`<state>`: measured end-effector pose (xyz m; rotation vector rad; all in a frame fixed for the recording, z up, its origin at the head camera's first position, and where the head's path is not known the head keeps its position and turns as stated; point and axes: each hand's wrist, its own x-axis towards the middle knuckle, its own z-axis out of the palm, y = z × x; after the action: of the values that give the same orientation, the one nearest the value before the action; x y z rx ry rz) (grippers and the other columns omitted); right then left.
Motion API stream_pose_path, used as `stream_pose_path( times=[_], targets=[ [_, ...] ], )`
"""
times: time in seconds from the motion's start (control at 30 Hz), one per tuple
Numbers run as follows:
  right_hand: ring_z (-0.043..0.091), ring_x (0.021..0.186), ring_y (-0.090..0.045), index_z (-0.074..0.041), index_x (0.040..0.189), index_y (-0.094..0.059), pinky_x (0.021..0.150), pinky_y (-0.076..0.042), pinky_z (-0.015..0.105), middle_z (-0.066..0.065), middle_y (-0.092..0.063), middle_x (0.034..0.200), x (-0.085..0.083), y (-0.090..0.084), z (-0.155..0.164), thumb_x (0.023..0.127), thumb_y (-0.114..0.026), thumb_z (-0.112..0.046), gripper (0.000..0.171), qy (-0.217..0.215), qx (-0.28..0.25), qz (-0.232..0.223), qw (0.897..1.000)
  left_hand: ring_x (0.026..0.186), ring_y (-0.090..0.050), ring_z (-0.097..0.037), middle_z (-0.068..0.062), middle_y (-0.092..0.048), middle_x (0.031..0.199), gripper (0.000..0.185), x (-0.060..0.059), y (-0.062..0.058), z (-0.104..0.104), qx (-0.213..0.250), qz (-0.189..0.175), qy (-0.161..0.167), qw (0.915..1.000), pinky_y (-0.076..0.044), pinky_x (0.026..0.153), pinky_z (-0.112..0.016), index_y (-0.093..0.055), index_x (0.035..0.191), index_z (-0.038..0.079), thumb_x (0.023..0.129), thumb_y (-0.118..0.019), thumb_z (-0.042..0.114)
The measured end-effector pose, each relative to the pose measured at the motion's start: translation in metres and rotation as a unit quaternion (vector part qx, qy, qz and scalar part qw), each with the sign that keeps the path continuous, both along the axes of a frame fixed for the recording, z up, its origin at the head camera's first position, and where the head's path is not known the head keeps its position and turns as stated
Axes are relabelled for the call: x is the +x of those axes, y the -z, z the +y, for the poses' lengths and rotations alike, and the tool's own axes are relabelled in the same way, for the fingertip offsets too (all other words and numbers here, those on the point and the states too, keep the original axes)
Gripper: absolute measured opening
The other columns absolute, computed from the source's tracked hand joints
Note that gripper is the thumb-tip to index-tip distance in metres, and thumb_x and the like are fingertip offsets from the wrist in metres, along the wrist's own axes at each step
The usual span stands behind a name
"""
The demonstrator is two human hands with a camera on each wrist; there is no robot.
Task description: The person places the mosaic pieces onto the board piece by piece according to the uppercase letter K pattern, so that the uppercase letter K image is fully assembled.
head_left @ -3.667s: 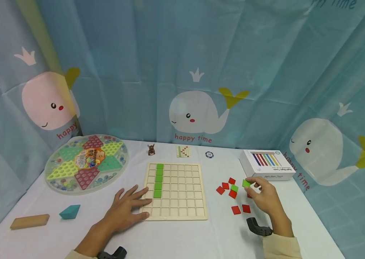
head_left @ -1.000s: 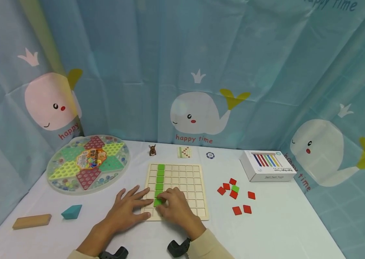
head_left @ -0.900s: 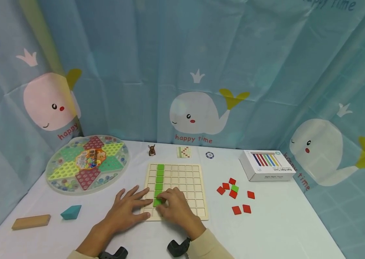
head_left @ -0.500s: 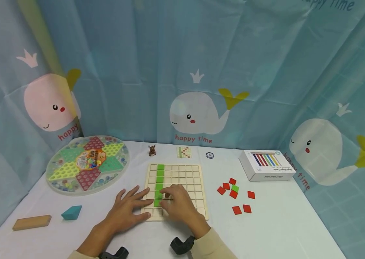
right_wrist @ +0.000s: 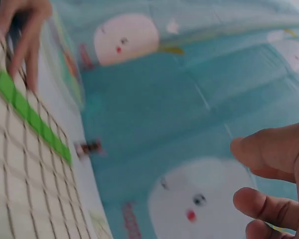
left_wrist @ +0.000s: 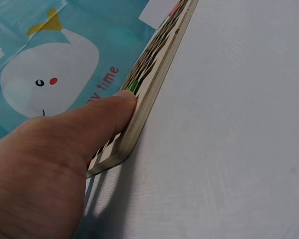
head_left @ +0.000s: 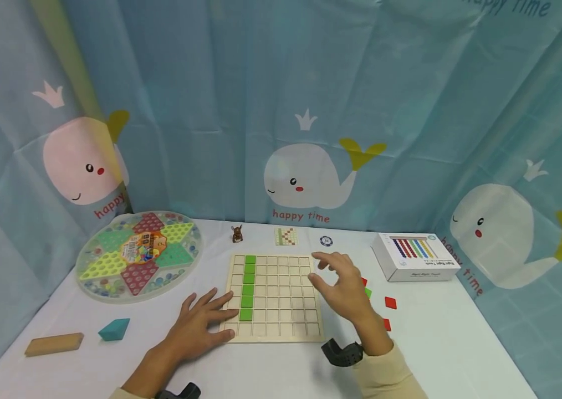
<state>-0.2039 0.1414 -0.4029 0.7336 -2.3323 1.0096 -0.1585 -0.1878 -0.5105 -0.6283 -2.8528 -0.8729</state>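
We see the left hand (head_left: 196,328) flat on the counter (head_left: 271,366), fingers straight, pressing the wooden grid board (head_left: 281,299) at its 8 o'clock corner. Green tiles (head_left: 248,285) fill 6 cells of the 2nd column. The right hand (head_left: 343,285) hovers off the board's 3 o'clock edge, grip loose and empty, above the loose red tiles (head_left: 389,302). We judge the tiles light, stiff and smooth: pinch them by opposite edges.
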Motion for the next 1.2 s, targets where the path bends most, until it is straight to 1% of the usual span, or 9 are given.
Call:
stream_pose_path(
  times=[0.2,0.3,0.43,0.53,0.63,0.7,0.77,0.97,1.2],
  targets=[
    [0.023,0.090,-0.052,-0.007,0.121,-0.065,0.071,-0.046,0.040,0.009,-0.063,0.094,-0.008,0.004,0.055,0.078,-0.079,-0.004,0.045,0.069,0.005,-0.010,0.998,0.139,-0.027,-0.034,0.004,-0.046,0.145,0.047,-0.001,0.001,0.000,0.000,0.001,0.003,1.0000,-0.005,0.106,-0.063,-0.071,0.119,0.026,0.081,-0.069,0.055],
    [0.023,0.090,-0.051,-0.008,0.122,-0.065,0.073,-0.046,0.044,0.010,-0.064,0.096,-0.012,0.015,0.080,0.080,-0.078,-0.004,0.044,0.105,0.007,-0.033,0.994,0.139,-0.028,-0.034,0.004,-0.046,0.145,0.047,-0.001,0.000,-0.001,-0.004,0.002,0.001,1.0000,-0.005,0.106,-0.063,-0.071,0.119,0.027,0.081,-0.069,0.055],
    [0.027,0.090,-0.052,-0.007,0.122,-0.064,0.076,-0.047,0.048,0.012,-0.063,0.098,-0.019,0.035,0.106,0.084,-0.074,-0.007,0.039,0.134,0.000,-0.082,0.988,0.138,-0.029,-0.034,0.004,-0.047,0.144,0.046,-0.001,0.000,-0.001,-0.001,0.009,-0.004,1.0000,-0.006,0.105,-0.064,-0.072,0.118,0.027,0.080,-0.070,0.054],
    [0.029,0.092,-0.052,-0.007,0.123,-0.064,0.077,-0.046,0.045,0.013,-0.063,0.099,-0.023,0.049,0.119,0.087,-0.072,-0.012,0.037,0.155,0.002,-0.138,0.978,0.139,-0.029,-0.034,0.004,-0.046,0.145,0.046,-0.001,0.000,-0.001,0.000,0.009,-0.003,1.0000,-0.005,0.105,-0.064,-0.072,0.118,0.028,0.081,-0.070,0.054],
    [0.028,0.095,-0.050,-0.007,0.125,-0.063,0.077,-0.045,0.042,0.013,-0.062,0.102,-0.026,0.062,0.129,0.089,-0.070,-0.015,0.038,0.176,0.007,-0.201,0.964,0.139,-0.028,-0.033,0.004,-0.046,0.145,0.047,-0.001,0.001,-0.001,-0.002,0.004,-0.001,1.0000,-0.005,0.105,-0.064,-0.071,0.119,0.028,0.081,-0.069,0.055],
    [0.029,0.098,-0.048,-0.007,0.127,-0.062,0.078,-0.046,0.043,0.013,-0.061,0.105,-0.028,0.068,0.133,0.089,-0.069,-0.017,0.039,0.184,0.010,-0.232,0.955,0.139,-0.027,-0.033,0.004,-0.045,0.145,0.048,-0.001,0.000,-0.001,-0.003,0.003,-0.001,1.0000,-0.004,0.106,-0.063,-0.071,0.119,0.028,0.081,-0.069,0.055],
    [0.032,0.101,-0.047,-0.007,0.128,-0.060,0.080,-0.046,0.045,0.015,-0.060,0.108,-0.030,0.072,0.136,0.090,-0.067,-0.018,0.040,0.182,0.009,-0.252,0.950,0.139,-0.028,-0.034,0.004,-0.046,0.145,0.047,-0.001,0.000,0.000,-0.004,0.007,-0.002,1.0000,-0.005,0.105,-0.064,-0.071,0.119,0.027,0.081,-0.069,0.055],
    [0.034,0.106,-0.046,-0.009,0.127,-0.062,0.085,-0.048,0.052,0.017,-0.058,0.114,-0.033,0.086,0.141,0.089,-0.068,-0.019,0.040,0.185,0.047,-0.271,0.943,0.139,-0.028,-0.034,0.003,-0.046,0.145,0.047,-0.001,-0.002,0.000,-0.004,0.009,-0.003,0.9999,-0.006,0.105,-0.064,-0.071,0.119,0.027,0.081,-0.070,0.054],
    [0.038,0.109,-0.040,-0.005,0.122,-0.065,0.083,-0.039,0.054,0.021,-0.054,0.116,-0.031,0.098,0.148,0.090,-0.066,-0.017,0.034,0.218,0.078,-0.240,0.943,0.139,-0.028,-0.034,0.003,-0.046,0.145,0.047,0.000,-0.001,0.000,-0.003,0.008,-0.001,1.0000,-0.006,0.105,-0.064,-0.071,0.119,0.027,0.081,-0.070,0.053]
  ],
)
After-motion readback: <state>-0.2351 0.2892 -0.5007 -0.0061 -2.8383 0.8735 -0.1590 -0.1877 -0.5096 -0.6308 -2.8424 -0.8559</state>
